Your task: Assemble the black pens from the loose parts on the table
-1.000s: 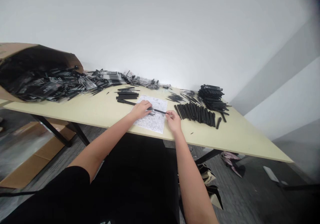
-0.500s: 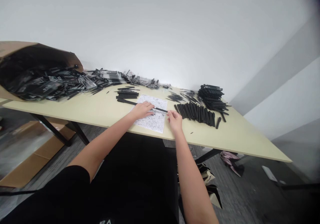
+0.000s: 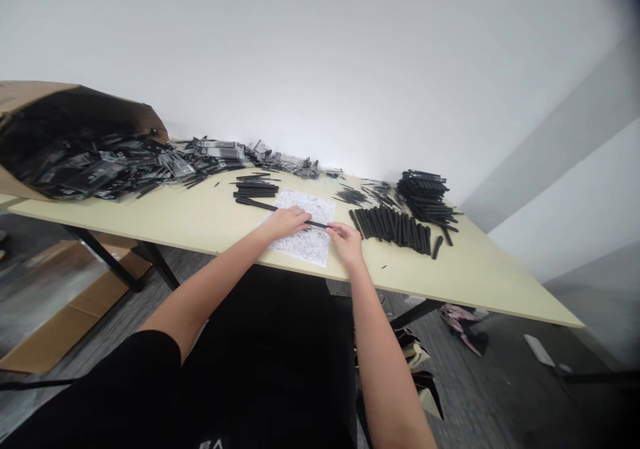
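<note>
Over the white sheet [image 3: 305, 247] on the bench [image 3: 200, 221]: left hand [image 3: 290, 221], fingers bent low, at the left end of a slim black stick [image 3: 317, 224]; grip beneath hidden, can't tell if closed. Right hand [image 3: 346, 237] pinches the stick's right end, fingertips together. Farther right, a row of black sticks [image 3: 393, 226].

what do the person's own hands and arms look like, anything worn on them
Both the left hand and the right hand are bare, with no gloves, rings or watch visible. A plain black short sleeve ends above the left elbow; the right sleeve is out of view. The black top has pale lettering, cut off by the frame.
</note>
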A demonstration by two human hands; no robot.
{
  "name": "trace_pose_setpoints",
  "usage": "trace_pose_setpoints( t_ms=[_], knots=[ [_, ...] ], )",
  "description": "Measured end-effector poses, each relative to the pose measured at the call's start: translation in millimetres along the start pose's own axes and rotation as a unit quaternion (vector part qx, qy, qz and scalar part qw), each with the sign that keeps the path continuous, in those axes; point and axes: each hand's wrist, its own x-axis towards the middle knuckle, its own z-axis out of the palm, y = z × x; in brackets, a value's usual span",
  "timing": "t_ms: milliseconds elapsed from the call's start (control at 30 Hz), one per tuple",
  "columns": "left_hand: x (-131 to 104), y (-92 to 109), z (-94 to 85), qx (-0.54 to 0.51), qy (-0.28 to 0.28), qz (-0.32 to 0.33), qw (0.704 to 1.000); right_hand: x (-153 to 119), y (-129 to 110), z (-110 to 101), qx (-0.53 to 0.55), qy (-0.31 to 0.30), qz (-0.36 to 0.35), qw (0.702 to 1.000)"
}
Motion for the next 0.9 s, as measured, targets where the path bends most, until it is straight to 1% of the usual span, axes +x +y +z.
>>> trace_pose_setpoints(
  t_ms=[167,300,500,700,900],
  knots=[
    [0.1,-0.7,-1.5,-0.030,0.001,-0.011,0.999,-0.4,-2.8,0.4,0.030,0.007,0.001,1.000],
    [-0.7,-3.8,-0.7,-0.071,0.002,0.000,0.997,-0.6,-4.4,0.5,0.030,0.002,0.003,1.000],
    [-2.8,-7.9,3.7,-0.138,0.029,-0.003,0.990,-0.2,-3.5,-0.5,0.019,0.004,-0.007,1.000],
    [-3.1,-8.6,3.6,-0.147,0.030,-0.001,0.989,-0.9,-3.9,-1.7,0.017,-0.005,-0.011,1.000],
    [-3.4,-7.9,1.9,-0.157,0.026,-0.017,0.987,-2.7,-7.3,-2.1,0.005,-0.018,-0.018,1.000]
  ],
)
